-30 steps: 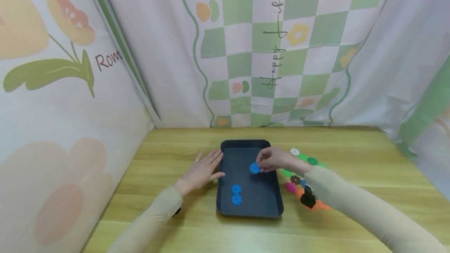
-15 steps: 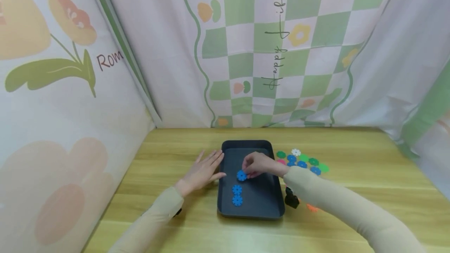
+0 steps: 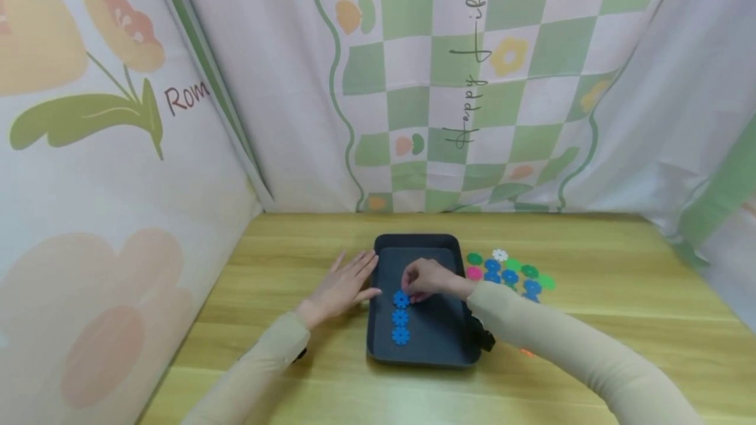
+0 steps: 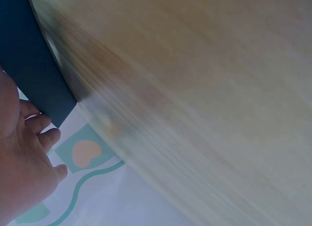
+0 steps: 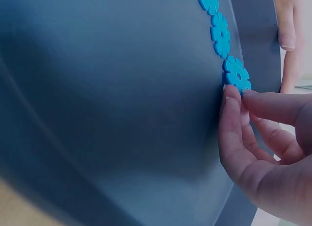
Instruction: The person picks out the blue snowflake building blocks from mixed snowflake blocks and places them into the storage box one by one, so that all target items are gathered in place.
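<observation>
Three blue flower-shaped discs form a line along the left part of a dark grey tray [image 3: 437,340]. The farthest blue disc [image 5: 236,72] is pinched between thumb and fingertips of my right hand [image 3: 428,279], its edge right at the middle blue disc [image 5: 221,35]. The nearest blue disc [image 3: 400,336] lies at the front end of the line. My left hand [image 3: 339,288] has its fingers straight and spread, with the tips at the tray's left rim. In the left wrist view, the fingers [image 4: 48,138] show beside the tray's dark wall [image 4: 34,65].
Right of the tray, several loose discs lie on the wooden table [image 3: 614,294], among them a white disc [image 3: 499,255], a pink disc [image 3: 474,273] and a green disc [image 3: 474,259]. The right forearm covers part of this pile. A patterned curtain [image 3: 449,117] hangs behind the table.
My right hand has carried the blue disc left and toward the front of the tray, up to the end of the other two discs. The left hand has stayed at the rim.
</observation>
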Action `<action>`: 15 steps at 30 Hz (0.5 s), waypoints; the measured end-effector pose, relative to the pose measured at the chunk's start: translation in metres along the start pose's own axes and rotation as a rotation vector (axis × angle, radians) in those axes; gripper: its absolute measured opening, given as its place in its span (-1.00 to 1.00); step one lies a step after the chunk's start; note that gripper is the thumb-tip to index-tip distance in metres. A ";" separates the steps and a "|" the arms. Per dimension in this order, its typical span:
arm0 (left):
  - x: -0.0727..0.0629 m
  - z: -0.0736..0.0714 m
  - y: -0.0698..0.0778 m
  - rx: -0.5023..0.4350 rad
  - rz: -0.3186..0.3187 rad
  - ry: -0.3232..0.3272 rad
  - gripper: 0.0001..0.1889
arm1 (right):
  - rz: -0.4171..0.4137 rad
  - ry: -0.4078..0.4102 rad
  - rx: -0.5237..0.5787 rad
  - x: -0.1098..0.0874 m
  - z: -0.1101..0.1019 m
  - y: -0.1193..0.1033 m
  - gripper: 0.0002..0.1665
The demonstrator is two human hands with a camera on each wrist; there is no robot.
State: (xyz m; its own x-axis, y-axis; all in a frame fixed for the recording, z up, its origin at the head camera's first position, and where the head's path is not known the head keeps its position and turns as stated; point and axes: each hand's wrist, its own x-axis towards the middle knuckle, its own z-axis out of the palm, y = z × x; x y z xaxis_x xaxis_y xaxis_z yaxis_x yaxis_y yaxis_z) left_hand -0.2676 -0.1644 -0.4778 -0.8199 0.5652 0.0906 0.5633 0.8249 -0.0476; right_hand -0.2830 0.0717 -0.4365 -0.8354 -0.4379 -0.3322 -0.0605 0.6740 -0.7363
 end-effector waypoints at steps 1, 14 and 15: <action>0.000 0.000 0.000 -0.002 -0.001 -0.001 -0.20 | 0.002 0.001 -0.004 0.000 0.000 0.000 -0.94; -0.001 -0.002 0.001 -0.015 0.001 -0.005 -0.20 | 0.028 0.007 -0.046 0.000 0.003 -0.004 -0.91; -0.001 -0.002 0.001 -0.013 0.001 -0.005 -0.20 | 0.028 0.010 -0.050 0.000 0.004 -0.004 -0.91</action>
State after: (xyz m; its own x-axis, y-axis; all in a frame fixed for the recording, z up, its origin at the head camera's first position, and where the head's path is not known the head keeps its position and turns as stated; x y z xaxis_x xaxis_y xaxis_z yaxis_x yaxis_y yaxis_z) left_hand -0.2663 -0.1637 -0.4758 -0.8201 0.5658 0.0855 0.5651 0.8243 -0.0344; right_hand -0.2804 0.0668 -0.4358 -0.8425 -0.4129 -0.3459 -0.0643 0.7147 -0.6964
